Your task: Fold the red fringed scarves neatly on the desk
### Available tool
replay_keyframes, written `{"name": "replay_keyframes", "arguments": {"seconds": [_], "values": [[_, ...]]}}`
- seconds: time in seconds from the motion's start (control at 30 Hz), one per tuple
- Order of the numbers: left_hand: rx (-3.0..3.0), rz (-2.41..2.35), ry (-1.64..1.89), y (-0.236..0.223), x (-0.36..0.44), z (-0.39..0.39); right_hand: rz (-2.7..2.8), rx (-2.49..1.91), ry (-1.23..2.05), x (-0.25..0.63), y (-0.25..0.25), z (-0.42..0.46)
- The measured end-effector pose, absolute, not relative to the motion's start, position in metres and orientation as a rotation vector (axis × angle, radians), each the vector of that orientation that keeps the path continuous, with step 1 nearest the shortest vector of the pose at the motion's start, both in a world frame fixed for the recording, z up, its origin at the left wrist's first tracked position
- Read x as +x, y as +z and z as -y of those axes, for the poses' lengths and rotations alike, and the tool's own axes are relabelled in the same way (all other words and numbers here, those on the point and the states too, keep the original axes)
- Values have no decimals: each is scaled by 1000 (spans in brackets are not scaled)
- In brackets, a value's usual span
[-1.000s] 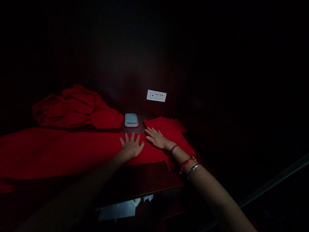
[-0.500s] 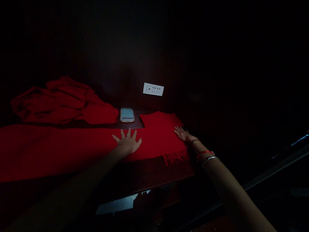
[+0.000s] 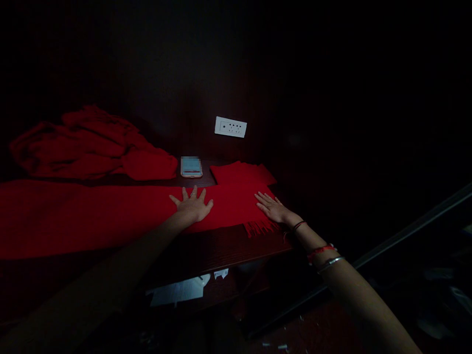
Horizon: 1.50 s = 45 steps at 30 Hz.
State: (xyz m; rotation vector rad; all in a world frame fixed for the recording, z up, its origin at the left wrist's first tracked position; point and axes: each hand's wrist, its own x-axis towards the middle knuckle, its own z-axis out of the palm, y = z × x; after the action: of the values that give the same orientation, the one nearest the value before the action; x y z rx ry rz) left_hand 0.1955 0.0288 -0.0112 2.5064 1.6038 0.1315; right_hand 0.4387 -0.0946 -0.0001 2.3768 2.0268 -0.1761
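A long red scarf (image 3: 92, 216) lies flat across a dark wooden table (image 3: 221, 248), its fringed end (image 3: 260, 227) at the right. My left hand (image 3: 191, 205) presses flat on the scarf near its middle, fingers spread, holding nothing. My right hand (image 3: 271, 206) rests flat and open on the scarf's right end, just above the fringe. Bangles and a red thread circle my right wrist. A folded red cloth (image 3: 241, 173) sits just behind the scarf's end.
A crumpled red cloth pile (image 3: 88, 145) lies at the back left. A phone (image 3: 191, 166) with a lit screen lies between the pile and the folded cloth. A white wall socket (image 3: 230, 127) is behind. Papers (image 3: 179, 291) lie below the table edge. The surroundings are very dark.
My right hand slid from beside my left hand rightward along the scarf to its fringed end, flattening it. My left hand stayed pressed in place.
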Motion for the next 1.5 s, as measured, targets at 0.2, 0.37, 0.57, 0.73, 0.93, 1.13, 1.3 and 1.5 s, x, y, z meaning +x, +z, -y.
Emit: {"name": "replay_keyframes", "arguments": {"seconds": [0.2, 0.37, 0.57, 0.73, 0.93, 1.13, 1.3, 1.5], "values": [[2499, -1614, 142, -10, 195, -26, -1808, 2529, -64, 448, 15, 95], [2513, -1603, 171, -11, 193, -26, -2369, 2256, -67, 370, 20, 77], [2512, -1596, 138, -9, 191, -25, -2298, 2184, -254, 363, 5, 76], [2515, -1587, 130, -6, 191, -23, -1980, 2420, -266, 439, 4, 99], [2523, -1580, 160, -8, 191, -25, -1800, 2674, -7, 477, 14, 121], [2525, -1575, 189, -11, 192, -28, -1500, 2940, 62, 472, 27, 136], [2531, -1588, 164, -12, 192, -30, -1479, 2863, -131, 476, 26, 133], [2525, -1598, 161, -11, 192, -29, -1483, 2856, -48, 483, 30, 135]]}}
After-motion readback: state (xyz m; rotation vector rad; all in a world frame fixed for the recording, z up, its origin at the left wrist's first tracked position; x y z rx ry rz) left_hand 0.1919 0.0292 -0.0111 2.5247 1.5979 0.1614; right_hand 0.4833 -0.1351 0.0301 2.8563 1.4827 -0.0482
